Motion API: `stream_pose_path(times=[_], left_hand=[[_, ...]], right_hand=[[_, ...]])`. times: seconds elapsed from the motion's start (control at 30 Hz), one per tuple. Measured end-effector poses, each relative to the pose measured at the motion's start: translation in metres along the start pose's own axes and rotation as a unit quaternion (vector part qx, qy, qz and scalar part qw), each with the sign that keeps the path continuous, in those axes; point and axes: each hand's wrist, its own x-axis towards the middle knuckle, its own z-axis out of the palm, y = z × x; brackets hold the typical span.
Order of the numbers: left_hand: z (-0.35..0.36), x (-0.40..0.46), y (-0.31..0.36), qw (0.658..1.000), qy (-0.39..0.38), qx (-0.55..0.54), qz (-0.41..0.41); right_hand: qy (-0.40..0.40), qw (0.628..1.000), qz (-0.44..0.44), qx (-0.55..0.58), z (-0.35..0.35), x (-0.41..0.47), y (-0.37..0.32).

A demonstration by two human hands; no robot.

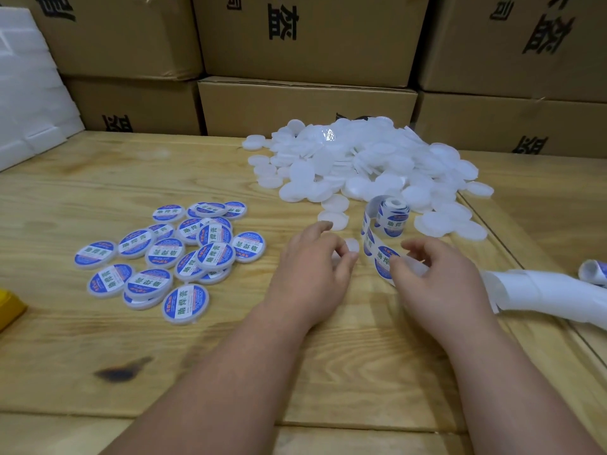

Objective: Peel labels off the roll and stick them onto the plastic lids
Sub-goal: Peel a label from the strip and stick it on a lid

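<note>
the left hand (317,267) pinches one blank lid (352,246) at its fingertips. the right hand (433,274) grips the label strip (382,257) uncoiling from the roll (392,213). blank lids (361,165) heap toward the desk's (98,182) far edge, too overlapped to count; about twenty labelled lids (184,254) lie left.

The left hand (317,257) is motion-blurred, so whether its fingertips truly pinch the small white lid (351,246) beside them cannot be told. The right hand (433,274) covers the label strip (382,257) where it passes under the fingers, hiding any grip on it. Small print on the labelled lids (170,257) is too fine to read. The cardboard boxes (305,37), yellow object (8,307) and second roll (594,272) are cut off by the edges
</note>
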Motion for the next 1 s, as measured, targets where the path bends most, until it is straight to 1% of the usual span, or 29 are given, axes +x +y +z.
stream_pose_path(times=[0.07, 0.1, 0.17, 0.27, 0.33, 0.37, 0.4, 0.43, 0.5, 0.57, 0.63, 0.7, 0.9, 1.0], left_hand=[[-0.007, -0.003, 0.003, 0.989, -0.015, -0.14, -0.043], [-0.012, -0.005, 0.006, 0.974, -0.009, -0.214, -0.076], [-0.018, -0.007, 0.008, 0.937, 0.022, -0.325, -0.124], [-0.022, -0.005, 0.006, 0.888, 0.059, -0.432, -0.147], [-0.023, -0.005, 0.007, 0.874, 0.057, -0.465, -0.131], [-0.023, -0.005, 0.007, 0.875, 0.05, -0.464, -0.128], [-0.023, -0.005, 0.008, 0.883, 0.04, -0.449, -0.128], [-0.023, -0.006, 0.008, 0.899, 0.029, -0.419, -0.126], [-0.021, -0.007, 0.007, 0.931, -0.006, -0.351, -0.097], [-0.018, -0.01, 0.008, 0.948, -0.048, -0.309, -0.064], [-0.017, -0.012, 0.01, 0.952, -0.075, -0.296, -0.038], [-0.017, -0.012, 0.013, 0.951, -0.084, -0.296, -0.024], [-0.017, -0.012, 0.013, 0.953, -0.053, -0.299, -0.019], [-0.018, -0.013, 0.013, 0.949, -0.055, -0.31, -0.027]], right_hand=[[-0.017, 1.0, 0.011, 0.013, 0.002, 0.0, 0.003], [-0.027, 0.999, 0.013, 0.021, 0.003, 0.0, 0.003], [-0.043, 0.998, 0.011, 0.033, 0.005, 0.0, 0.004], [-0.058, 0.997, -0.007, 0.047, 0.01, -0.002, 0.001], [-0.059, 0.996, -0.023, 0.06, 0.013, -0.003, 0.0], [-0.059, 0.996, -0.027, 0.069, 0.014, -0.004, 0.0], [-0.057, 0.995, -0.028, 0.079, 0.015, -0.004, -0.001], [-0.054, 0.994, -0.029, 0.091, 0.016, -0.004, -0.001], [-0.044, 0.992, -0.029, 0.113, 0.016, -0.003, -0.001], [-0.031, 0.99, -0.028, 0.133, 0.015, -0.002, 0.0], [-0.028, 0.987, -0.024, 0.158, 0.015, -0.001, 0.0], [-0.035, 0.982, -0.02, 0.182, 0.016, -0.001, -0.001], [-0.086, 0.97, -0.029, 0.226, 0.016, -0.007, -0.008], [-0.1, 0.964, -0.034, 0.244, 0.014, -0.008, -0.01]])
